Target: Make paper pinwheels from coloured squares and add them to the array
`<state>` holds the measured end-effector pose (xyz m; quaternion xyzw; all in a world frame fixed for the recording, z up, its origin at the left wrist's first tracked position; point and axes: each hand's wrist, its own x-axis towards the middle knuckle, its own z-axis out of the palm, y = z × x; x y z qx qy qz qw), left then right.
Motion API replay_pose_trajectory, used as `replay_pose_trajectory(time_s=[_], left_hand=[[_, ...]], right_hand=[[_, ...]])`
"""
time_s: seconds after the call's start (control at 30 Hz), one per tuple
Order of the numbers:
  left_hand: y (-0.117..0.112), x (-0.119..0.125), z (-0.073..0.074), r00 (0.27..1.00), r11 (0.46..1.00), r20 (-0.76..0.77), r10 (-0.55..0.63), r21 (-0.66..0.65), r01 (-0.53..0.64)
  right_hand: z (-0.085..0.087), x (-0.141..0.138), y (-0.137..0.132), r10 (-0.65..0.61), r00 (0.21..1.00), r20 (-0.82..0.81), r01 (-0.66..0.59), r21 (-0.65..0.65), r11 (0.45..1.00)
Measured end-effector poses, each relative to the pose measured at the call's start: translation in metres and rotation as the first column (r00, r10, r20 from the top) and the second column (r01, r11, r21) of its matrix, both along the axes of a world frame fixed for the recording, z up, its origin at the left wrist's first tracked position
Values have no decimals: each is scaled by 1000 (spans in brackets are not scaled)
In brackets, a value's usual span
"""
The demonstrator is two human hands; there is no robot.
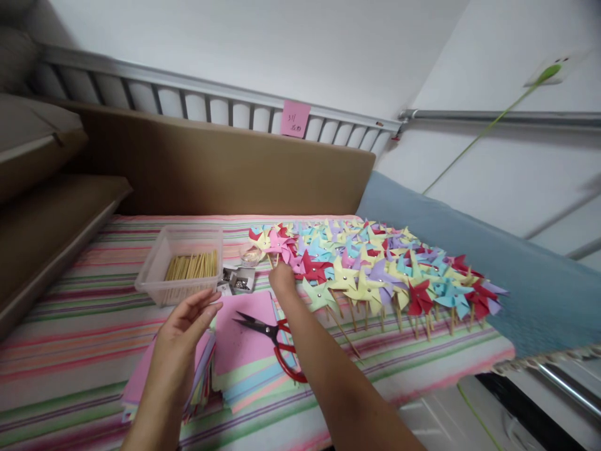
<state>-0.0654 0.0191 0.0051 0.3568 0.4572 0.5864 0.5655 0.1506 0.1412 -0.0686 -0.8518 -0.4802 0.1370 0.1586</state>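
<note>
- You get soft, even light across the wall [263, 56]
- Your edges stretch, dimmest at upper left
- You catch glare on the metal bar [570, 387]

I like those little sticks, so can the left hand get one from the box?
Probably yes: the left hand looks empty, and the sticks lie in an open-topped box just beyond it. It would only need to reach over the near side.

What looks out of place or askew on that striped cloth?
Nothing looks spilled or damaged. Slightly untidy, though: the red-handled scissors lie on the paper stack with blades a little parted, and that stack's lower sheets fan out unevenly at the near edge.
</note>
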Motion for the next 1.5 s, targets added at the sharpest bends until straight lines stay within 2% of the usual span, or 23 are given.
replay_pose_trajectory(time_s=[0.2,0.57,0.73,1.17,1.3,1.5], left_hand=[[0,2,0,1000,1000,4,-10,0,10],[0,3,-2,1000,1000,6,-22,-13,22],[-1,4,-1,1000,1000,3,-23,-12,23],[2,4,-6,999,999,3,-42,-10,42],[4,-8,-2,998,999,44,38,33,-40],[11,-38,1,958,958,138,250,111,-265]], right_hand=[[0,-1,5,24,1000,10,-24,-36,999],[3,5,-16,96,990,104,-98,6,995],[2,5,-16,142,982,120,-140,-28,990],[16,3,-18,144,980,135,-135,-72,988],[27,1,-34,169,975,142,-165,-36,986],[35,1,-91,248,958,144,-261,76,962]])
